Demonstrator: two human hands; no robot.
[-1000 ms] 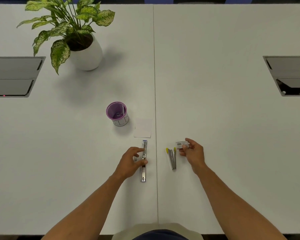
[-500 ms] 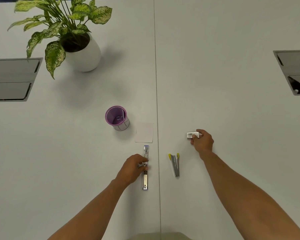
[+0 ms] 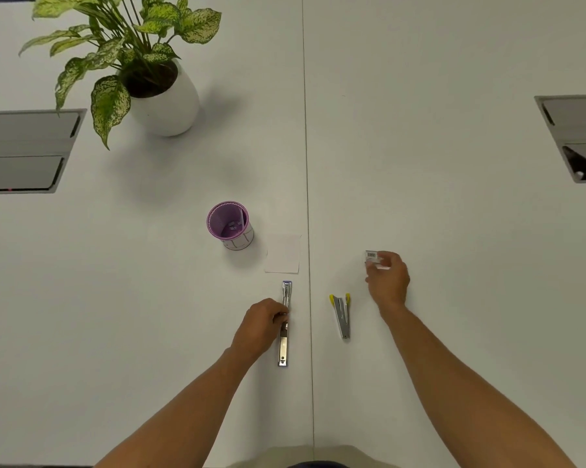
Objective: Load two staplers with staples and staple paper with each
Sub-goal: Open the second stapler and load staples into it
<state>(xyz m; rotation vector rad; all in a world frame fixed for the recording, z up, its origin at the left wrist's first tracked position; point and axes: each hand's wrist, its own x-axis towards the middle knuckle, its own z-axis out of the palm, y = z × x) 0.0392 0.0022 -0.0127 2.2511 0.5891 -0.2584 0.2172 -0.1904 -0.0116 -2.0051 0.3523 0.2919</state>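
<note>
We see left hand (image 3: pixel 263 324) pinching long opened silver stapler (image 3: pixel 285 324); right hand (image 3: pixel 388 280) fingers grip small barcoded staple box (image 3: pixel 372 256); box may spill staples if tipped.

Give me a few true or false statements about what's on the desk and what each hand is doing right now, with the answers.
1. The left hand rests on the opened-out stapler. True.
2. The right hand grips the yellow-tipped stapler. False: it holds a small staple box; that stapler lies untouched.
3. The purple cup stands left of the paper. True.
4. The potted plant is on the right half of the desk. False: it stands far left.
</note>
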